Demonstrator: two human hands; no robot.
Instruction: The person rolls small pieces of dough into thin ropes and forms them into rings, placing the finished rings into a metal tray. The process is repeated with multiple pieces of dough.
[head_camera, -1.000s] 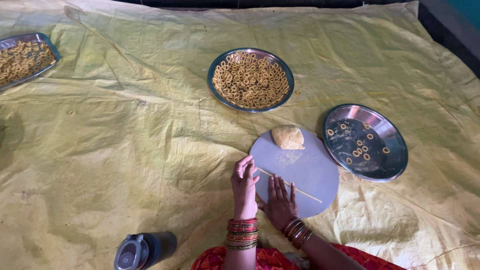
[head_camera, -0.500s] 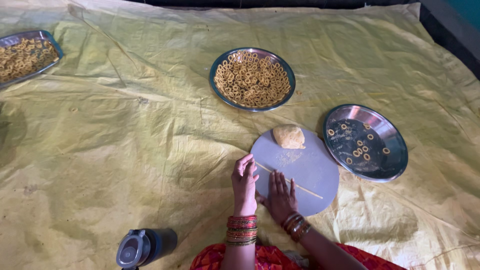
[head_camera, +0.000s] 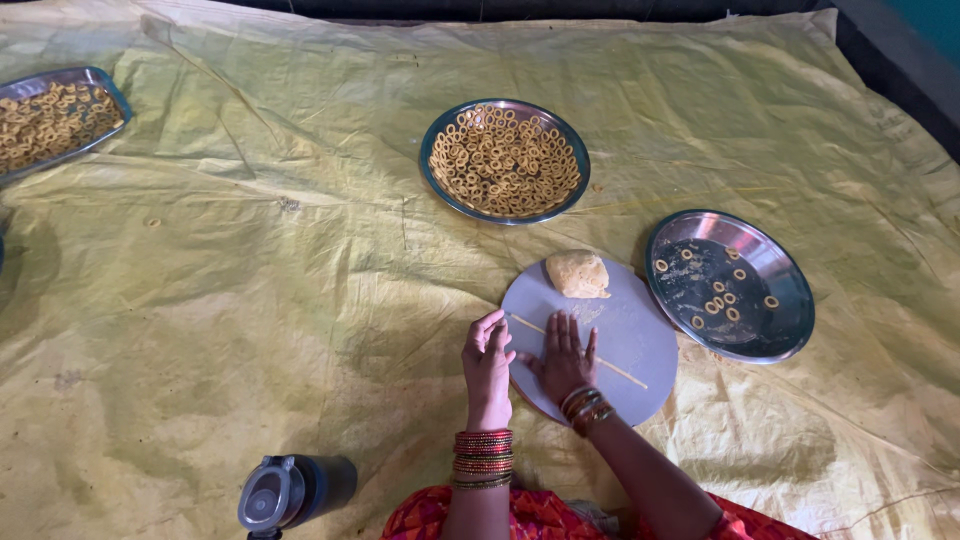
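Right hand (head_camera: 565, 360) flat on dough strand (head_camera: 578, 352), round board (head_camera: 640, 335).

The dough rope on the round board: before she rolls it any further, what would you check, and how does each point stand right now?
1. Right hand flat on the dough rope: ok.
2. Left hand off the rope, at the round board edge: ok.
3. Rope unbroken: cannot tell, hand covers part.
4. Dough lump within reach on board: ok.
5. Space on right plate for more rings: ok.

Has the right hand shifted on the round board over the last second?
Yes: right hand slid up the round board toward the dough lump.
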